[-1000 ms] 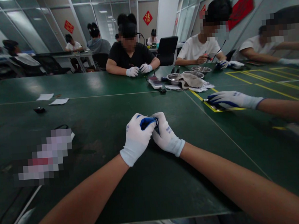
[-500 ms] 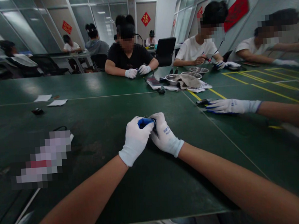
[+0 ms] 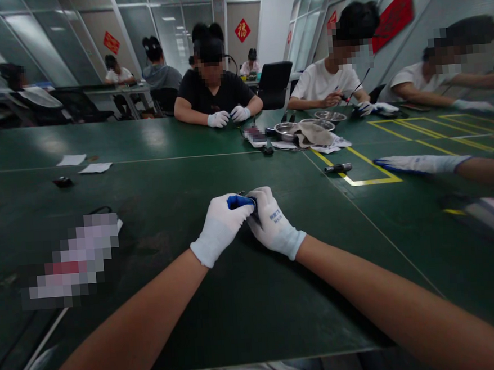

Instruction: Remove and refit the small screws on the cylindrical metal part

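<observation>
My left hand [image 3: 223,223] and my right hand [image 3: 270,223] meet above the middle of the green table [image 3: 222,316]. Both wear white knit gloves with blue-coated palms. Their fingers are closed around a small dark object [image 3: 254,203] with a pale rim, mostly hidden by the gloves. A tiny bit of something metallic shows just past the left fingertips; its kind is unclear. Right of my hands, a short dark cylinder [image 3: 338,168] with a shiny end lies near a yellow tape outline. A co-worker's gloved hand [image 3: 419,164] is farther right, apart from the cylinder.
On the left lies a blurred-out strip [image 3: 77,247] with a cable, near a small black item [image 3: 63,182] and white paper slips [image 3: 96,168]. Metal bowls [image 3: 286,129] and a grey cloth [image 3: 313,134] stand across the table. Co-workers sit opposite and at right.
The co-worker's gloved hand at right has let go of the dark cylinder and drawn back to the right. My left wrist has shifted slightly up and left; my hands stay together.
</observation>
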Tool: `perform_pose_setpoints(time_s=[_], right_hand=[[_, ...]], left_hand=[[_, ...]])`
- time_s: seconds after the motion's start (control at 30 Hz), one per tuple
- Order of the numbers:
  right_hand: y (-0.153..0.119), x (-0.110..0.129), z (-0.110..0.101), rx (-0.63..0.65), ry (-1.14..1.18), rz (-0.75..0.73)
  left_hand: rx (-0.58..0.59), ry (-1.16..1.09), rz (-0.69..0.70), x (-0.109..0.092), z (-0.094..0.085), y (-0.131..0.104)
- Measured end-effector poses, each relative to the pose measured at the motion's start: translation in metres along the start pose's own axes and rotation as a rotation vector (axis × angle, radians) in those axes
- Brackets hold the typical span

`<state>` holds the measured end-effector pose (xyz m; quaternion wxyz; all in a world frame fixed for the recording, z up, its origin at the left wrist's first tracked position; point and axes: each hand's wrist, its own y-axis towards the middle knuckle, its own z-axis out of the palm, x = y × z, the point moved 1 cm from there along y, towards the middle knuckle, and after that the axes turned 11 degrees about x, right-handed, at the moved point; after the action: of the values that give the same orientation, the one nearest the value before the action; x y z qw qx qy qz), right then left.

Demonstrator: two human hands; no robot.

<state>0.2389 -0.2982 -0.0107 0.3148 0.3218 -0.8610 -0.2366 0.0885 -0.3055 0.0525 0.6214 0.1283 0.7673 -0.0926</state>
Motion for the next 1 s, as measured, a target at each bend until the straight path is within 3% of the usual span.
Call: perform_pose_setpoints(time_s=[0.23, 0.33, 0.4, 0.53, 0.67, 0.83, 1.0], right_hand=[[0.001, -0.003, -0.001, -0.025, 0.07, 0.023], [0.003, -0.005, -0.003, -0.116, 0.148, 0.11], [0.003, -0.009, -0.004, -0.211, 0.179, 0.212], [0.004, -0.022, -0.002, -0.339, 0.221, 0.426], [0.005, -0.03, 0.002, -0.348, 0.254, 0.524], [0.006, -0.03, 0.002, -0.315, 0.266, 0.511], [0.006, -0.03, 0.001, -0.296, 0.258, 0.47]], left_hand=[[-0.154, 0.221, 0.117, 0.009, 0.003, 0.001], [-0.248, 0.307, 0.195, 0.02, -0.007, 0.013], [-0.28, 0.497, 0.165, 0.029, -0.017, 0.022], [-0.094, 0.93, -0.005, 0.041, -0.028, 0.038], [0.051, 1.163, -0.028, 0.037, -0.023, 0.041], [0.08, 1.233, -0.025, 0.032, -0.018, 0.039], [0.06, 1.121, 0.005, 0.038, -0.023, 0.04]])
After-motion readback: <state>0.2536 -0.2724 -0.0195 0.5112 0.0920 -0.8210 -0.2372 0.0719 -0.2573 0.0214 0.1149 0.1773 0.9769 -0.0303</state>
